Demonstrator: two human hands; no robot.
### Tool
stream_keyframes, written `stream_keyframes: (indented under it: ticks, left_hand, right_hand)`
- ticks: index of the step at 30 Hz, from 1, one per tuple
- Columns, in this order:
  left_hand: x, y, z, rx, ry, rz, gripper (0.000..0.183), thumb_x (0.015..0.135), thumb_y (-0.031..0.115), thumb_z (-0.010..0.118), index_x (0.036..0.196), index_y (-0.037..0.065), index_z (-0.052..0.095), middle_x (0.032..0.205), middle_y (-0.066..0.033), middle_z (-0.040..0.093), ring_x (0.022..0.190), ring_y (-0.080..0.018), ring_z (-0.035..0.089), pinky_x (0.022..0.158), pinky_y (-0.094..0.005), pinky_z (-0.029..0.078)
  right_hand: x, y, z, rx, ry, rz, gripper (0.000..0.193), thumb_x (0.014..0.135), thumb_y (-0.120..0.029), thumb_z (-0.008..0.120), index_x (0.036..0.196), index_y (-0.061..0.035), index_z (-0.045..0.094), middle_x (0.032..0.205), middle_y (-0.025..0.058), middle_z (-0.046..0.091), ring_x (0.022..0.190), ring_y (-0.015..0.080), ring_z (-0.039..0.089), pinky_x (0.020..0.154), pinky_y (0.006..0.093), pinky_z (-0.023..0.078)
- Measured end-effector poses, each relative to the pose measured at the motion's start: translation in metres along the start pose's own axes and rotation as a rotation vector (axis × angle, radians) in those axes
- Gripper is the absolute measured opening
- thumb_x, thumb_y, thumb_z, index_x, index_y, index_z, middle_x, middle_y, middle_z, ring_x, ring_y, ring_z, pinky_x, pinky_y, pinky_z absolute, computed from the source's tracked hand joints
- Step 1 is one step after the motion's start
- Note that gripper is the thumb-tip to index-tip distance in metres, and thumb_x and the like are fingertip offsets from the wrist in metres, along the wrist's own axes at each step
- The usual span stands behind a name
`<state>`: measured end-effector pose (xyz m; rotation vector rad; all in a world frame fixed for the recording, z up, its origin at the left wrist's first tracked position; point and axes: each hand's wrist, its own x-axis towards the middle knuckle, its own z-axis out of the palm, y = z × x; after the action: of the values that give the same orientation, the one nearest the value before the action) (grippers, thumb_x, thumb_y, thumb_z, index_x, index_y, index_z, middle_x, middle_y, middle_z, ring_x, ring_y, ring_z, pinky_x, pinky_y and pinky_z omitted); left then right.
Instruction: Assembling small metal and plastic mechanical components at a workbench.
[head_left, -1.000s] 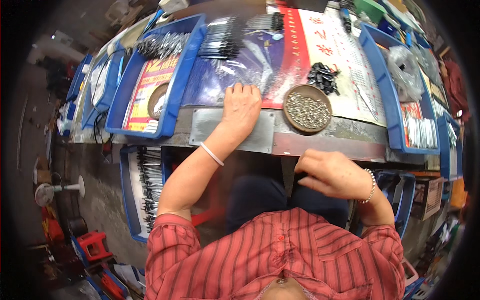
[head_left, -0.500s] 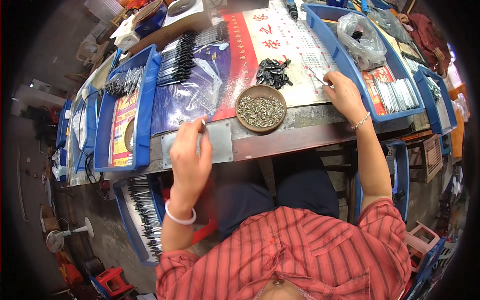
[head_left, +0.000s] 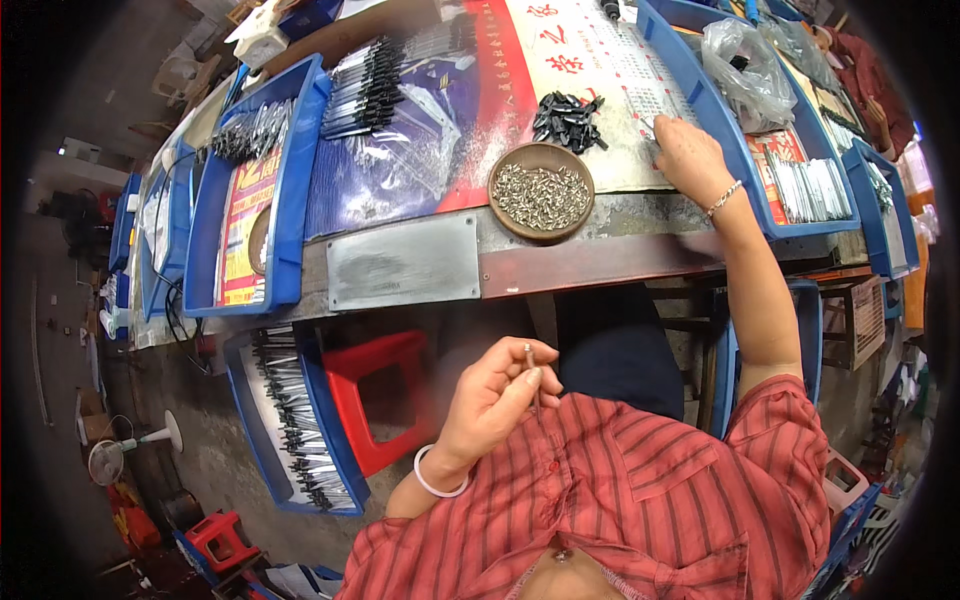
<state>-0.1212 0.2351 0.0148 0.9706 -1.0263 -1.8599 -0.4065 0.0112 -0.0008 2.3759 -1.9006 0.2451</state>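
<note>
My left hand (head_left: 500,397) is drawn back over my lap, in front of my shirt, its thumb and fingers closed on a slim piece with a silvery tip (head_left: 528,352); its exact kind is too small to tell. My right hand (head_left: 692,160) lies low over the printed sheet beside the right-hand blue tray, fingers curled; whatever they grip is hidden. Between the hands, at the table's front edge, sits a round brown bowl (head_left: 499,216) full of small metal pen tips (head_left: 543,196). Behind it lies a pile of small black plastic parts (head_left: 568,122).
A blue tray (head_left: 197,278) on the left holds clear pen parts; black-and-clear pen parts (head_left: 362,92) lie beside it. The right blue tray (head_left: 822,230) contains thin pale sticks (head_left: 808,190) and a plastic bag (head_left: 745,75). A metal plate (head_left: 404,264) lies at the front edge; a red stool (head_left: 372,458) stands below.
My left hand has come back from the table edge toward my chest, moving right. My right hand has shifted slightly up, fingers more curled; the thin stick seen at its fingertips no longer shows.
</note>
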Motion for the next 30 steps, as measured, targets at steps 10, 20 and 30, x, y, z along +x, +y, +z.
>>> stream_keyframes:
  ticks: [10, 20, 30]
  left_hand:
    - [-0.001, -0.023, 0.014, -0.111, -0.085, -0.007, 0.022, 0.094, 0.009, 0.042, 0.112, -0.002, 0.047, 0.084, -0.0050, 0.055, 0.072, -0.0071, 0.053, 0.066, -0.0204, 0.046]
    - [0.017, -0.028, 0.025, -0.175, 0.031, -0.069, 0.017, 0.091, 0.009, 0.046, 0.104, -0.001, 0.052, 0.070, -0.0034, 0.053, 0.057, -0.0055, 0.046, 0.052, -0.0175, 0.036]
    - [0.038, -0.026, 0.026, -0.326, 0.079, -0.134, 0.029, 0.094, 0.022, 0.045, 0.103, -0.003, 0.055, 0.060, 0.0015, 0.047, 0.045, -0.0025, 0.033, 0.043, -0.0172, 0.028]
  right_hand:
    - [0.014, 0.004, 0.000, -0.049, -0.152, -0.073, 0.015, 0.068, -0.003, 0.055, 0.082, 0.0028, 0.053, 0.084, 0.0225, 0.060, 0.085, 0.0393, 0.058, 0.073, 0.0470, 0.045]
    - [0.000, -0.008, 0.004, -0.180, -0.064, -0.235, 0.017, 0.079, 0.001, 0.047, 0.096, -0.0017, 0.046, 0.085, 0.0165, 0.058, 0.078, 0.0320, 0.060, 0.064, 0.0394, 0.050]
    - [-0.103, -0.093, -0.058, 0.281, 0.493, -0.632, 0.020, 0.065, -0.009, 0.058, 0.083, -0.0035, 0.056, 0.082, 0.0083, 0.053, 0.063, 0.0182, 0.052, 0.055, 0.0301, 0.043]
